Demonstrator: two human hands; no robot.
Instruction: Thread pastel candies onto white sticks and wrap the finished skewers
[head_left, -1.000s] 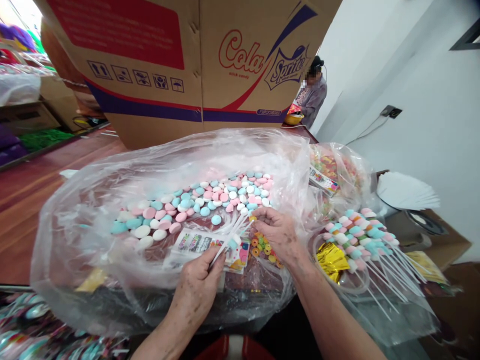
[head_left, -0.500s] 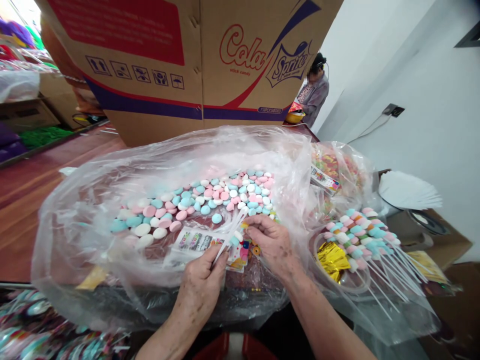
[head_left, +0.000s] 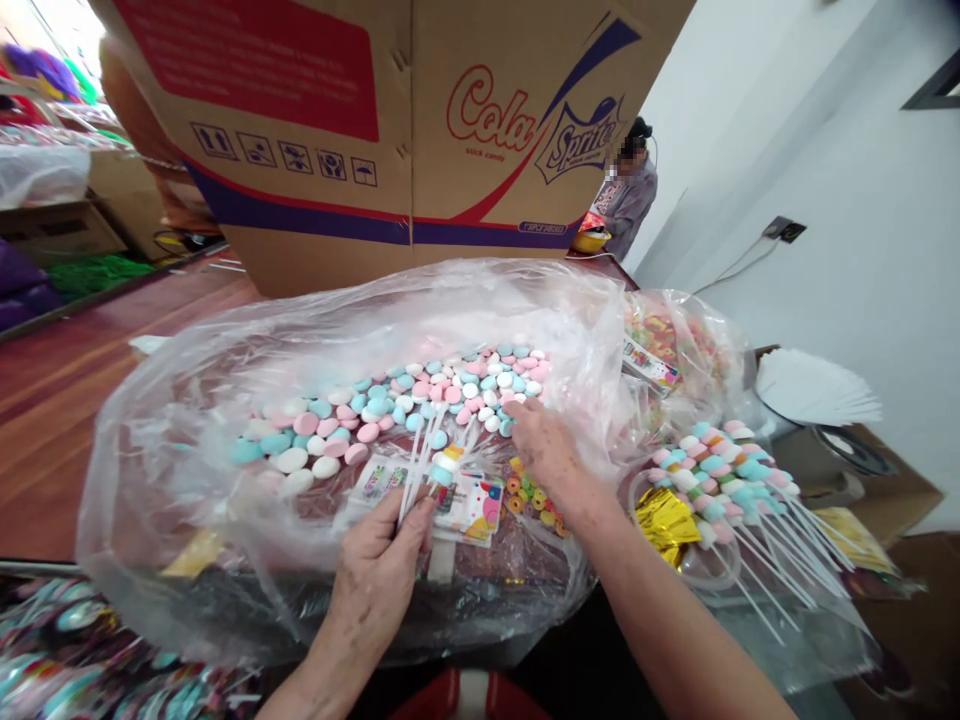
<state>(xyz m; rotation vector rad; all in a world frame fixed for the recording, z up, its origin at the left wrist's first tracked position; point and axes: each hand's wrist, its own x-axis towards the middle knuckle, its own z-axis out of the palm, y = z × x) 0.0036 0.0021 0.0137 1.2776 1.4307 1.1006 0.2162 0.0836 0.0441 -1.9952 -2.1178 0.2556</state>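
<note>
My left hand (head_left: 386, 550) is closed around several white lollipop sticks (head_left: 418, 445) that point up and away. On one stick sit a few threaded candies (head_left: 444, 467), white, yellow and light blue. My right hand (head_left: 546, 445) reaches into the near right side of the pile of pink, blue and white candies (head_left: 435, 385). Its fingers are drawn together at the candies, and what lies between the fingertips is partly hidden. Below it lie small fruit-coloured ring candies (head_left: 529, 490). Printed labels (head_left: 476, 508) rest under and beyond the left hand.
A clear plastic bag (head_left: 187, 400) spreads under the candies. Behind stands a large cardboard box (head_left: 315, 245). On the right are finished candy skewers (head_left: 720, 475), gold foil ties (head_left: 666, 525), and a bag of ring candies (head_left: 675, 335). Another person (head_left: 631, 195) is in the background.
My right hand has left the stick and moved up to the candy pile. My left hand has shifted slightly left and down, with the sticks now more upright and fanned.
</note>
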